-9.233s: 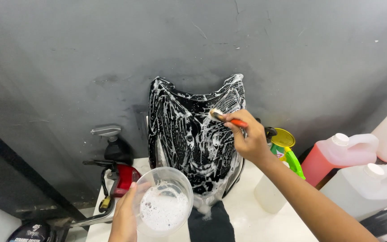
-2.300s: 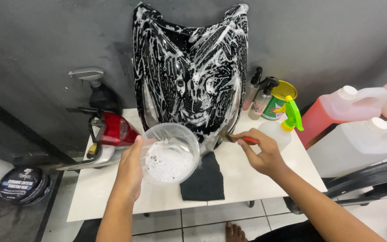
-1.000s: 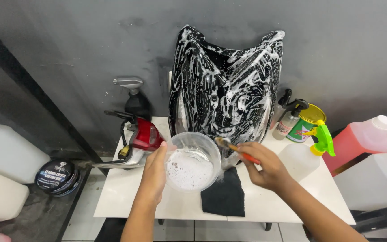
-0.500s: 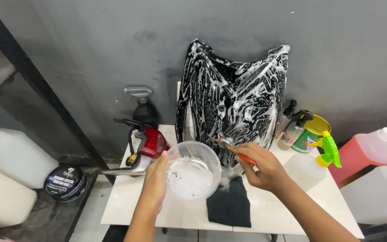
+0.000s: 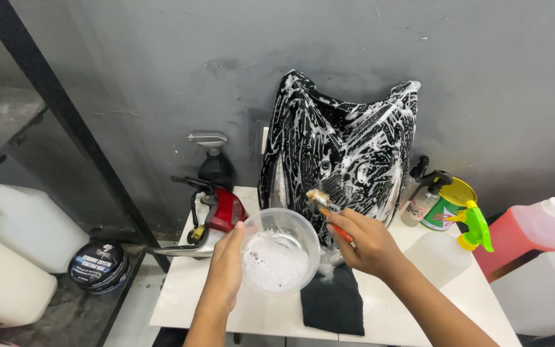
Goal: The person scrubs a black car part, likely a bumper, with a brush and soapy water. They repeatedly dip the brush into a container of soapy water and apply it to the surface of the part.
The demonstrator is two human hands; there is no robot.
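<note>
My left hand (image 5: pixel 225 272) holds a clear plastic bowl (image 5: pixel 280 259) of white soapy foam above the white table (image 5: pixel 184 292). My right hand (image 5: pixel 369 245) grips a small orange-handled brush (image 5: pixel 326 211), its bristle tip just past the bowl's far rim. Behind both, a glossy black motorcycle fairing panel (image 5: pixel 342 148) leans upright against the grey wall, streaked all over with white suds. A black cloth (image 5: pixel 332 304) lies on the table under my right wrist.
A red tail-light unit (image 5: pixel 218 212) with wires lies left of the bowl, a black pump bottle (image 5: pixel 214 164) behind it. Right of the panel: spray bottles (image 5: pixel 426 193), a green tin (image 5: pixel 451 204), a green-triggered sprayer (image 5: pixel 473 226), a pink jug (image 5: pixel 534 231). White jugs (image 5: pixel 14 225) and a round black tin (image 5: pixel 99 265) sit lower left.
The brush left the soapy panel and came down beside the bowl. The bowl stayed in my left hand. My view has swung left and pulled back over the table.
</note>
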